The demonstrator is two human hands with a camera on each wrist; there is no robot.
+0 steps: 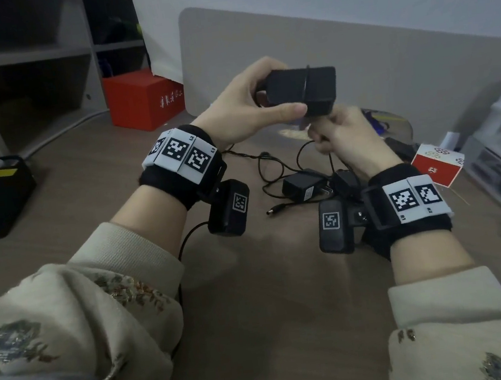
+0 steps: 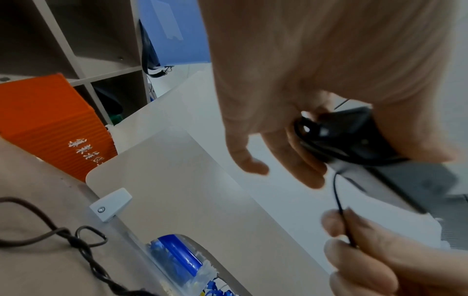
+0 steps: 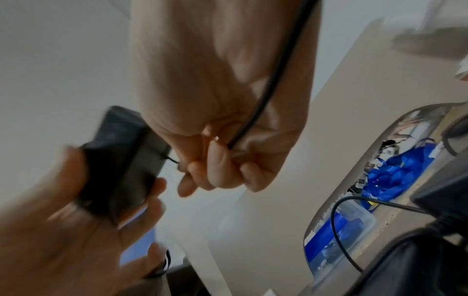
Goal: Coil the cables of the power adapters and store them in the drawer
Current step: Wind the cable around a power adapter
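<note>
"R1", "R2" on right wristband tags (image 1: 414, 198)

Black adapter (image 1: 301, 90) held aloft, thin cable (image 2: 339, 202) trailing below.

Both arms wear loose cream sleeves (image 1: 120, 269) with muted floral embroidery in grey and rust. Each wrist carries a black fabric band (image 1: 178, 179) faced with white tiles printed with black square codes. A small black camera box (image 1: 229, 208), itself bearing a code tag, hangs under each band.

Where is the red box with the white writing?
In the head view, the red box sits far left on the desk, beside the grey divider panel and below the shelves.
</note>
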